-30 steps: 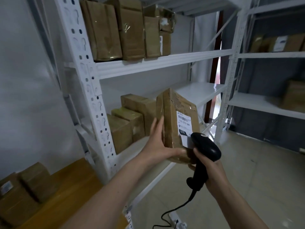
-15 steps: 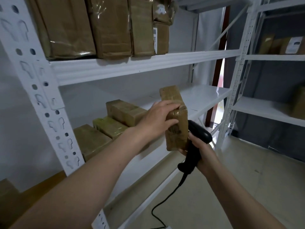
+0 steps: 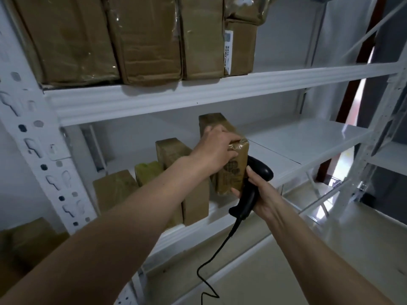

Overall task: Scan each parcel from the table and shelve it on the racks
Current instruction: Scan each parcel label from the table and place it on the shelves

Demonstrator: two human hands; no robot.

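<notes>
Brown tape-wrapped parcel [image 3: 231, 168], black scanner [image 3: 253, 188], white rack [image 3: 198, 95], yellowish-green parcel [image 3: 147, 172]

white label [image 3: 228, 54] on upper-shelf parcel [image 3: 241, 47], print illegible

Parcel [image 3: 231, 170] label side hidden; top-shelf boxes [image 3: 145, 40] cropped; scanner [image 3: 251, 190] cable cut off.

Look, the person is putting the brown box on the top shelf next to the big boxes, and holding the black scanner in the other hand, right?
Not quite. The head view shows the brown box going on the middle shelf; the right hand does hold the black scanner.
</notes>
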